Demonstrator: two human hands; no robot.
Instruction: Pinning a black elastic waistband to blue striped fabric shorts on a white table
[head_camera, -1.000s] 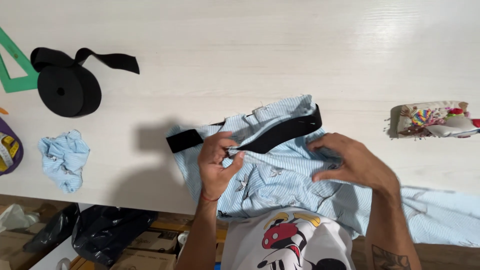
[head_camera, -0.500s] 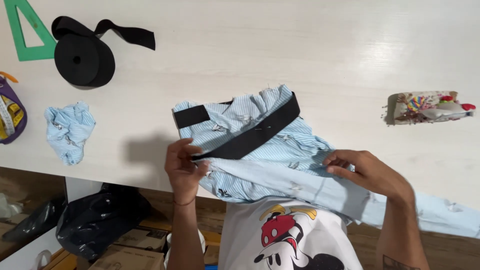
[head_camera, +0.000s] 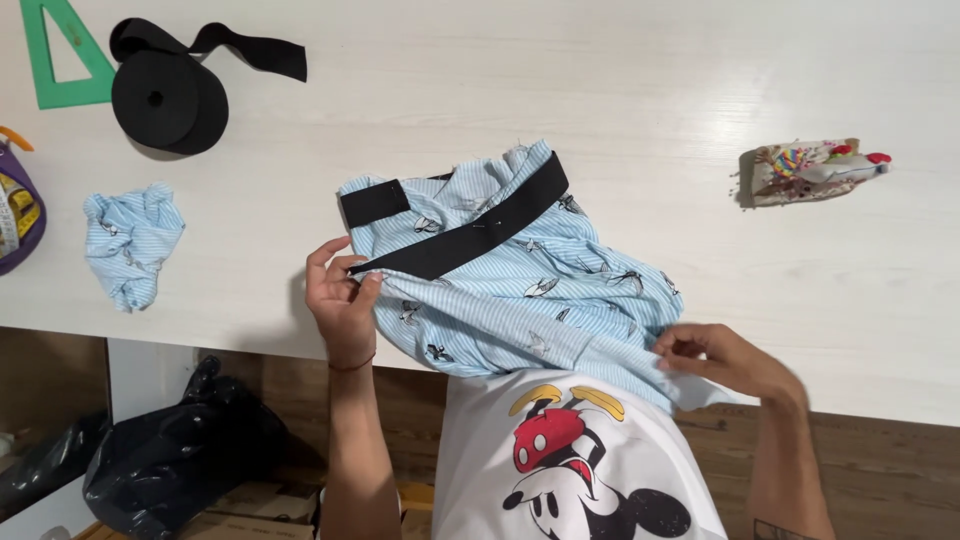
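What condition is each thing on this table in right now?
Striped blue garment: bunched, stretched between both hands.
Black elastic band: lying across the garment.
Left hand: grip pinching the garment's edge by the band.
Right hand: grip pinching the garment's other end.
Elastic roll: partly unrolled, tail loose.
Fabric scrap: crumpled.
Green triangle ruler: flat.

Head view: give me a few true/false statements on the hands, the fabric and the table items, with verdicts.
1. The left hand pinches the end of the black elastic band on the blue striped fabric. True.
2. The right hand rests on the roll of black elastic. False: it grips the fabric's edge; the roll lies apart, far left.
3. A green triangle ruler lies beside the roll. True.
4. The crumpled fabric scrap sits on top of the pincushion. False: they lie at opposite ends of the table.
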